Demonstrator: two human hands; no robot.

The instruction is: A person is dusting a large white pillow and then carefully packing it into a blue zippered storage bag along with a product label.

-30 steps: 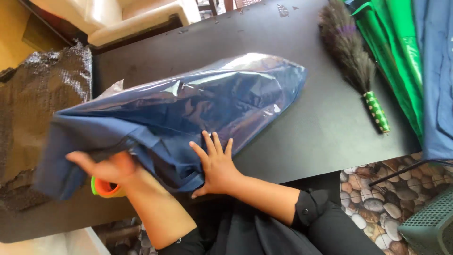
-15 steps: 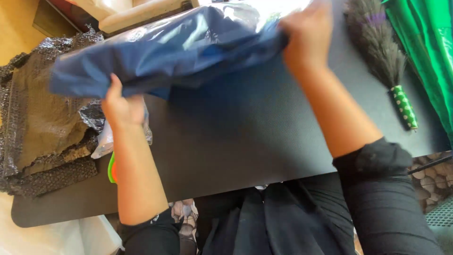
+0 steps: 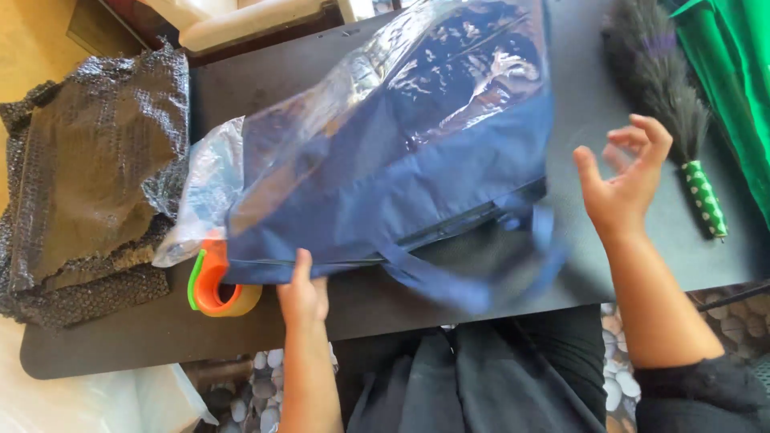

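Navy cloth bag [image 3: 401, 184], half plastic-sleeved, on table

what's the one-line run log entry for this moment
left hand: grips navy bag edge | right hand: open, off bag | tape dispenser: beside left hand

One blue fabric bag [image 3: 417, 184], one tape dispenser [image 3: 215, 287], one brush [image 3: 674, 120], two hands.

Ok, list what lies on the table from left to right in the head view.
Black bubble wrap stack → orange tape dispenser → left hand → navy bag in clear plastic → right hand → feather duster with green dotted handle → green fabric.
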